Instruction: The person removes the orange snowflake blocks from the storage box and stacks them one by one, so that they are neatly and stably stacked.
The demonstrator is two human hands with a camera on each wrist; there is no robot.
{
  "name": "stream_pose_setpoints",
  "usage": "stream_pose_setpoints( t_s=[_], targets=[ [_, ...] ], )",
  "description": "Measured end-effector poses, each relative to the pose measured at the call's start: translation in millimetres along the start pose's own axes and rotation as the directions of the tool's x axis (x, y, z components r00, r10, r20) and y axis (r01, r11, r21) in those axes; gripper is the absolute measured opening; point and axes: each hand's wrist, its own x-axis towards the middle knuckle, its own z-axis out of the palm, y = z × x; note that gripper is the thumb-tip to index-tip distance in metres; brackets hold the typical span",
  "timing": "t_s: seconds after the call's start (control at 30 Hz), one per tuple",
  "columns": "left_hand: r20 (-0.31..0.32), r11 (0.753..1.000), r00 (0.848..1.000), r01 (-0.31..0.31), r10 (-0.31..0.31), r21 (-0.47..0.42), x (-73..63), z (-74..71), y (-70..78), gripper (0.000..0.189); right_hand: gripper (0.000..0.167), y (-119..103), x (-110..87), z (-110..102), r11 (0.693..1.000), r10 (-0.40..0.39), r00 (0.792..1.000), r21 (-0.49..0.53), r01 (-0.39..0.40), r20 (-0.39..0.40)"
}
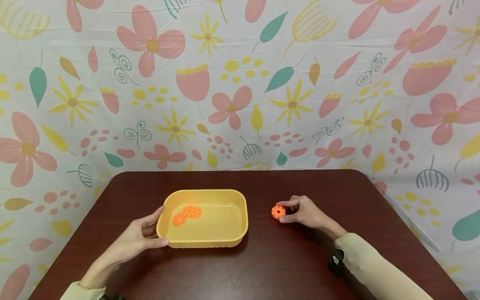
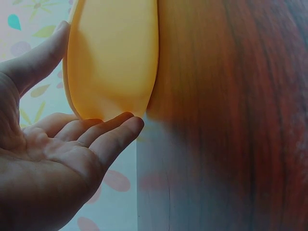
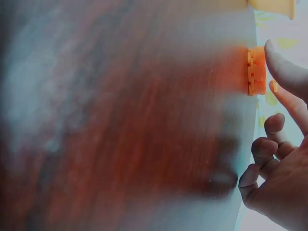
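On the left, a yellow plastic tray sits on the table, and several thin orange notched discs lie inside toward its left end. My left hand grips the tray's left end, thumb at the near corner and fingers along the side. In the left wrist view its fingertips meet the tray wall. Right of the tray stands a short stack of orange notched discs with a hole in the middle. Thumb and index finger of my right hand pinch the stack; the other fingers curl loosely.
The dark reddish-brown table has rounded far corners. Behind it hangs a white cloth printed with flowers and leaves. A black band is on the right wrist, beside a pale sleeve.
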Motion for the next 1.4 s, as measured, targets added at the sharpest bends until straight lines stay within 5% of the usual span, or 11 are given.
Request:
stream_pose_setpoints(
  t_s=[0.9,1.4],
  targets=[
    [-0.016,0.999,1.0,0.003,-0.002,0.05,0.6,-0.1,-3.8,0.1,0.052,-1,-0.9,-4,0.997,0.007,1.0,-0.074,-0.006,0.008],
    [-0.009,1.0,1.0,0.004,-0.004,0.024,0.4,0.0,-2.2,0.1,0.05,-26,11.2,-23,0.995,-0.049,0.999,-0.085,0.05,0.009]
  ],
)
